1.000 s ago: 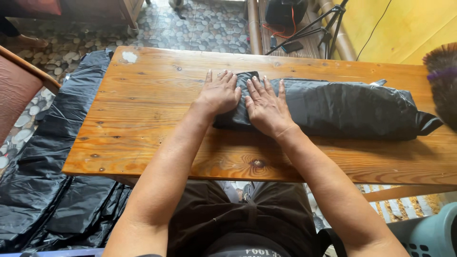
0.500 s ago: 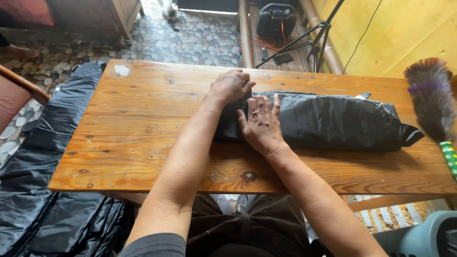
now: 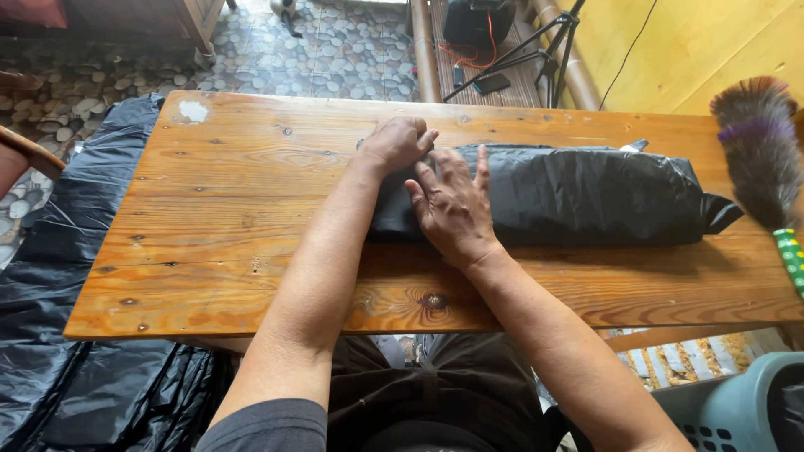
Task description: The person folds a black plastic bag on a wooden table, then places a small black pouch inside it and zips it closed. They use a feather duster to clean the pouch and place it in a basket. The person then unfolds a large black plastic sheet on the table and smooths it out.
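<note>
Black plastic bundle (image 3: 578, 197), one, left hand (image 3: 395, 144) grip clenched on its end, right hand (image 3: 452, 205) flat, fingers apart

- Left of the long black plastic bundle (image 3: 578, 194), the orange wooden table (image 3: 218, 226) offers bare surface.
- A grey feather duster (image 3: 758, 151) blocks the bundle's right end.
- Near edge strip: open.

A home patio or porch: pebble-stone floor (image 3: 335, 50), rough wooden table (image 3: 251, 209), feather duster (image 3: 758, 151), laundry basket (image 3: 737, 410).
</note>
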